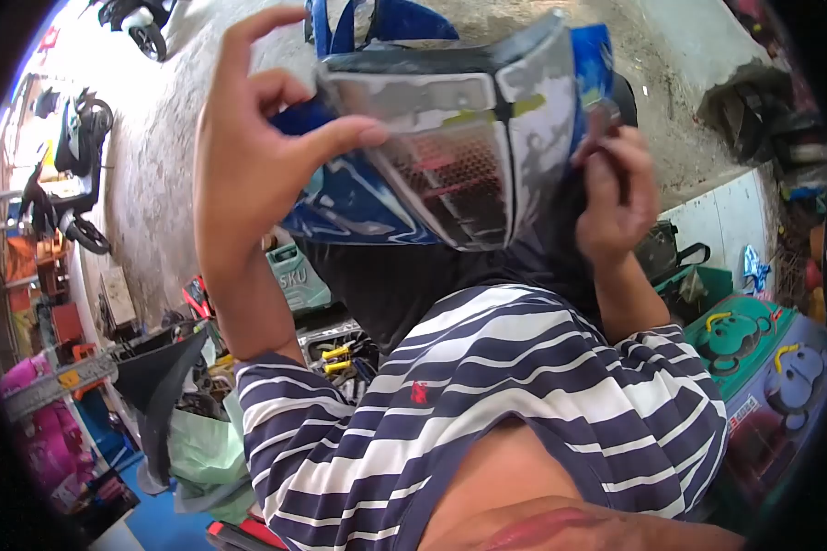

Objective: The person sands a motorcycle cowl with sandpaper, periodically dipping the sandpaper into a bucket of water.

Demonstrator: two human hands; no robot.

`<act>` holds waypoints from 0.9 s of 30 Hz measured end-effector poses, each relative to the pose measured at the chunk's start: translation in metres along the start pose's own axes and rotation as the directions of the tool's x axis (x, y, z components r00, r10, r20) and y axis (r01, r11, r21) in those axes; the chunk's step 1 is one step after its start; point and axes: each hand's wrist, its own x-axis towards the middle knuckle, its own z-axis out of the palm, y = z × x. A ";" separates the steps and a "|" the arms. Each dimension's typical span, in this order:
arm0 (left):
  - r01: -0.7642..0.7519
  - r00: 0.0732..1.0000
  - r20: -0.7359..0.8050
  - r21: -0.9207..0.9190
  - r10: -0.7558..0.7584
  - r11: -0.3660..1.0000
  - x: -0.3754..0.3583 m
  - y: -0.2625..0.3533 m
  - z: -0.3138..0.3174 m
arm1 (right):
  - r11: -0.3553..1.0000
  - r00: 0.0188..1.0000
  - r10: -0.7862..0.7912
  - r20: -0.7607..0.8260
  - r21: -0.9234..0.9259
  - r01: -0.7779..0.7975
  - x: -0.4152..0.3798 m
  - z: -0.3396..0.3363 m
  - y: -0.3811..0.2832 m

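Observation:
A curved panel with grey and white patches, a mesh-like reddish section and blue outer parts is raised over my lap. On its left side my left hand grips it, thumb across the front face and the other fingers bent at the upper edge. The panel's right edge lies between the curled fingers of my right hand; motion blurs these fingertips. Behind the panel's top, another blue piece shows against the floor.
Two motorbikes, one dark and one at the top left, stand on the concrete floor. A green SKU case and yellow-handled tools lie left of my lap. Boxes with cartoon figures are at right.

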 end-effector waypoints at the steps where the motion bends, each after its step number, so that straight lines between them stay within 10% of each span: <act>1: 0.000 0.999 0.039 0.008 0.000 1.000 0.006 -0.004 0.003 | 0.997 0.998 -0.059 -0.031 -0.048 0.058 0.013 -0.003 0.007; 6: 0.225 0.922 0.283 0.165 -0.265 0.960 0.046 0.007 0.002 | 0.980 0.982 0.191 -0.002 -0.056 -0.191 0.056 -0.001 0.052; 12: -0.074 0.883 0.464 0.291 -0.073 0.954 0.077 -0.042 0.019 | 0.951 0.947 0.305 0.104 -0.078 -0.298 0.044 0.026 0.129; 15: 0.119 0.702 0.642 0.322 -0.309 0.939 0.100 -0.015 0.025 | 0.870 0.848 0.470 0.243 0.031 -0.491 0.021 0.042 0.149; 17: 0.032 0.690 0.694 0.254 -0.206 0.967 0.117 -0.048 0.035 | 0.687 0.682 0.655 0.325 0.118 -0.717 0.007 0.054 0.143; 27: -0.130 0.705 0.706 0.222 -0.067 0.966 0.206 -0.170 0.108 | 0.621 0.622 0.781 0.051 -0.162 -0.767 -0.018 0.094 0.201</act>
